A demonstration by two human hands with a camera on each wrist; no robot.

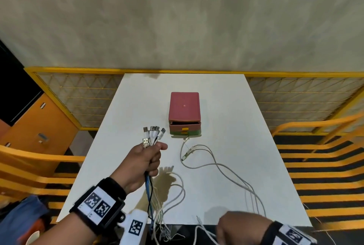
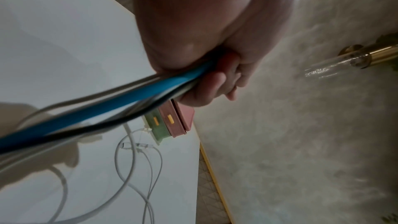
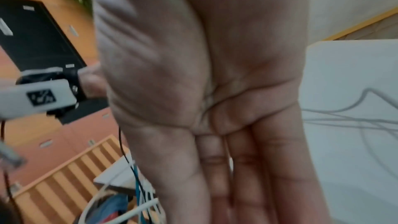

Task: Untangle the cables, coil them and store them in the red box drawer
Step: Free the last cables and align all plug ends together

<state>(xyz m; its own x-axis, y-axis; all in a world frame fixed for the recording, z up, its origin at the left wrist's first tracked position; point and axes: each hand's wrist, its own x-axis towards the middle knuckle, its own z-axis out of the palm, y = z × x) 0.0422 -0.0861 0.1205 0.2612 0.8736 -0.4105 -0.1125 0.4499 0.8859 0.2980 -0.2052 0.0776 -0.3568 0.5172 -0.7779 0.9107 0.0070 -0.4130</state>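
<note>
My left hand [image 1: 147,160] grips a bundle of cables [image 1: 150,191], white, blue and black, held upright over the white table [image 1: 226,118]. Their USB plugs [image 1: 154,133] fan out above the fist. The strands hang down past the table's front edge in a tangle. The left wrist view shows the fingers [image 2: 206,83] curled round the blue cable [image 2: 107,108]. Several loose white cables [image 1: 199,158] snake across the table in front of the red box [image 1: 184,107]. Its top drawer [image 1: 185,126] stands slightly pulled out. My right hand [image 1: 242,227] hovers at the front edge, fingers [image 3: 247,168] straight, holding nothing.
The box has a green lower drawer [image 1: 185,132] under the red one. A yellow mesh fence [image 1: 78,97] runs behind the table. Orange cabinets [image 1: 39,126] stand at the left, and yellow rails [image 1: 315,126] at both sides.
</note>
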